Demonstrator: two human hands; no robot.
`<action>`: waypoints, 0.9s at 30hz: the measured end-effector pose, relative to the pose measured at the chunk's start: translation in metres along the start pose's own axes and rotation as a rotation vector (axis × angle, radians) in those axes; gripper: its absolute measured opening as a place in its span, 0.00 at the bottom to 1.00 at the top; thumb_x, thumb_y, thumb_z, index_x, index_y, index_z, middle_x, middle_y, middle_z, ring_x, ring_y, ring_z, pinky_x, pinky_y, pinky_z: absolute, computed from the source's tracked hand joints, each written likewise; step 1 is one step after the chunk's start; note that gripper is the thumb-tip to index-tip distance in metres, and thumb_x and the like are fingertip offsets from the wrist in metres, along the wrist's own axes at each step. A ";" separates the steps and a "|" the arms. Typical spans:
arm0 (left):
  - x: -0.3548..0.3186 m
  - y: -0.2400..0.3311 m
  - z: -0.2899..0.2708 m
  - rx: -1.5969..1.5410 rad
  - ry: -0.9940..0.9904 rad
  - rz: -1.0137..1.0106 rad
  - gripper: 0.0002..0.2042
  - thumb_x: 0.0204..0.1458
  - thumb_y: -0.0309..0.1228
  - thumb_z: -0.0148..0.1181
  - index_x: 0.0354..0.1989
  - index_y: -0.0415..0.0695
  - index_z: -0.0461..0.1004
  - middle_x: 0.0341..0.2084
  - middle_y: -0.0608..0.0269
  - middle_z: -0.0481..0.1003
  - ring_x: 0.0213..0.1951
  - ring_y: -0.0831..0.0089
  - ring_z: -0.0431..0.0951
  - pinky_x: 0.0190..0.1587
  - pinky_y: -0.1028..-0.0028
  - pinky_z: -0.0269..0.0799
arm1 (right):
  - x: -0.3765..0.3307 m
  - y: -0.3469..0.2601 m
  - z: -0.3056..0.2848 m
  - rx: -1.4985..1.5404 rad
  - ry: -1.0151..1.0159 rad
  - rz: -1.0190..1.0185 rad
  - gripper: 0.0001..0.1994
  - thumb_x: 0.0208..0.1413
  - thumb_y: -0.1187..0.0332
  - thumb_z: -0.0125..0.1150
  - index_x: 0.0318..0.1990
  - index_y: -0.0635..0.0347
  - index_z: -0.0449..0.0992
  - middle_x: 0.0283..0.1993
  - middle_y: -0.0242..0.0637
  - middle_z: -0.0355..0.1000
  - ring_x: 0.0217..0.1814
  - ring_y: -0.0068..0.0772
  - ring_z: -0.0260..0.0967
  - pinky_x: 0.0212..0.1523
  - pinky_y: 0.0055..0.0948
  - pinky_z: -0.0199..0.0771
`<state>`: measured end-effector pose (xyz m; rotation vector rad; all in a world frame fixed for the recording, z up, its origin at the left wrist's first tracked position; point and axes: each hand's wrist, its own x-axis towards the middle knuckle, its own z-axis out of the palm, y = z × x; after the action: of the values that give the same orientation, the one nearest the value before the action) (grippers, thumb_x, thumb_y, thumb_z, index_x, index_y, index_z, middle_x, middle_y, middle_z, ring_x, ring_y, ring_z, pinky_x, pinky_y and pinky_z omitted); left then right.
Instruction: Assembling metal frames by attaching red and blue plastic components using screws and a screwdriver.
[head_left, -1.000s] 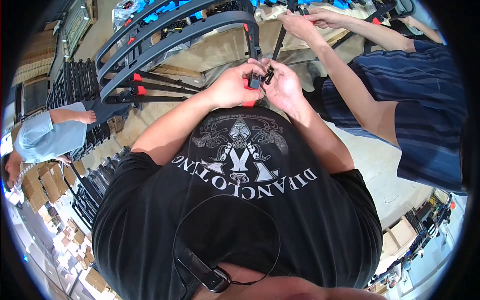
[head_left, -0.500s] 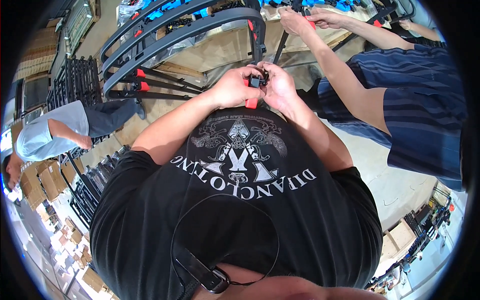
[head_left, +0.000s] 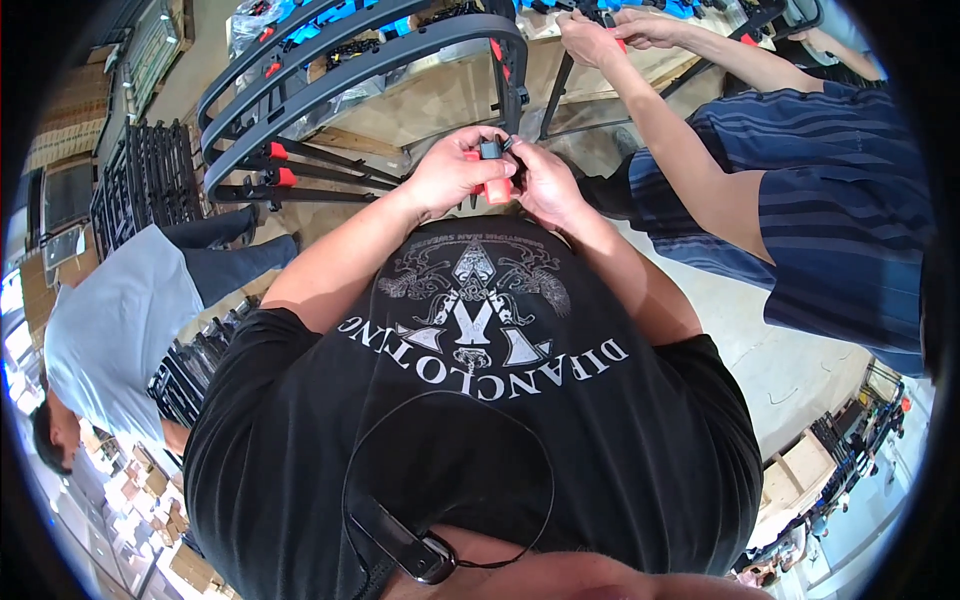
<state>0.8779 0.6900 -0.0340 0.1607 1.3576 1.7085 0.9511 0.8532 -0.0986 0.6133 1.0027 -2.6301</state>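
My left hand [head_left: 452, 172] and my right hand [head_left: 543, 182] meet in front of my chest, both closed around a small black part [head_left: 490, 149] with a red-orange piece [head_left: 497, 190] below it. The part sits between my fingertips, mostly hidden by my fingers. Just beyond my hands curves a dark grey tube frame [head_left: 330, 70] with red clips [head_left: 277, 152], its end [head_left: 512, 70] coming down close to my hands.
A person in a blue striped shirt [head_left: 830, 200] stands at my right, hands [head_left: 600, 35] on parts on the wooden bench [head_left: 440, 95]. Another person in a grey shirt [head_left: 110, 320] bends at my left. Black metal racks [head_left: 140, 180] stand beside the bench.
The person in grey has moved closer and bent down at my left. My hands have stayed together on the small part, with the red-orange piece now showing below it.
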 end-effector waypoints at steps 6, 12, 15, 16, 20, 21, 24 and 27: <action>0.011 -0.006 -0.007 0.046 0.062 -0.046 0.22 0.56 0.24 0.68 0.59 0.39 0.69 0.42 0.61 0.79 0.42 0.71 0.82 0.49 0.69 0.80 | -0.005 -0.007 0.008 -0.128 0.081 -0.072 0.12 0.68 0.58 0.58 0.42 0.58 0.78 0.32 0.26 0.74 0.27 0.16 0.65 0.28 0.19 0.63; 0.032 -0.026 -0.009 0.033 0.051 -0.009 0.26 0.55 0.28 0.70 0.61 0.37 0.69 0.40 0.61 0.81 0.40 0.76 0.82 0.45 0.75 0.78 | 0.005 -0.009 -0.002 -0.067 0.102 -0.113 0.10 0.66 0.61 0.62 0.42 0.59 0.80 0.33 0.26 0.76 0.29 0.15 0.68 0.29 0.19 0.64; 0.038 -0.018 0.004 -0.003 0.071 0.057 0.23 0.55 0.27 0.70 0.57 0.36 0.70 0.42 0.61 0.79 0.42 0.74 0.81 0.48 0.73 0.78 | 0.012 -0.016 -0.019 -0.040 0.211 -0.182 0.09 0.65 0.62 0.61 0.39 0.57 0.78 0.29 0.27 0.72 0.25 0.19 0.64 0.26 0.22 0.61; 0.046 -0.024 -0.001 -0.006 0.074 0.056 0.23 0.55 0.27 0.70 0.57 0.36 0.70 0.42 0.61 0.79 0.42 0.74 0.81 0.48 0.73 0.78 | 0.015 -0.020 -0.021 -0.021 0.264 -0.190 0.10 0.66 0.62 0.59 0.37 0.58 0.75 0.27 0.27 0.69 0.24 0.20 0.63 0.25 0.23 0.60; 0.078 -0.034 -0.010 0.339 0.201 -0.074 0.19 0.52 0.30 0.73 0.50 0.37 0.77 0.37 0.63 0.80 0.38 0.77 0.79 0.43 0.75 0.74 | 0.034 -0.039 -0.040 -0.101 0.366 -0.134 0.13 0.70 0.58 0.54 0.34 0.54 0.69 0.26 0.25 0.62 0.23 0.20 0.59 0.23 0.24 0.59; 0.091 -0.044 -0.014 0.207 0.155 -0.062 0.21 0.50 0.33 0.76 0.49 0.36 0.77 0.36 0.63 0.80 0.34 0.77 0.77 0.38 0.75 0.73 | 0.039 -0.042 -0.044 -0.137 0.393 -0.099 0.14 0.71 0.57 0.51 0.34 0.53 0.67 0.26 0.25 0.61 0.22 0.20 0.58 0.22 0.25 0.58; 0.117 -0.071 -0.024 0.145 0.150 -0.016 0.19 0.47 0.36 0.78 0.42 0.37 0.80 0.30 0.66 0.78 0.27 0.78 0.74 0.30 0.73 0.70 | 0.056 -0.048 -0.047 -0.183 0.431 -0.113 0.16 0.72 0.54 0.48 0.33 0.52 0.66 0.26 0.25 0.61 0.23 0.20 0.57 0.22 0.26 0.58; 0.127 -0.070 -0.018 0.304 0.250 -0.038 0.15 0.50 0.38 0.76 0.36 0.40 0.81 0.21 0.70 0.75 0.21 0.80 0.69 0.24 0.72 0.64 | 0.069 -0.051 -0.048 -0.251 0.438 -0.154 0.16 0.72 0.54 0.48 0.33 0.53 0.68 0.26 0.26 0.63 0.23 0.21 0.58 0.22 0.27 0.59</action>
<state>0.8339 0.7653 -0.1516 0.0939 1.7923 1.5196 0.8854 0.9173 -0.1344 1.1169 1.5298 -2.4855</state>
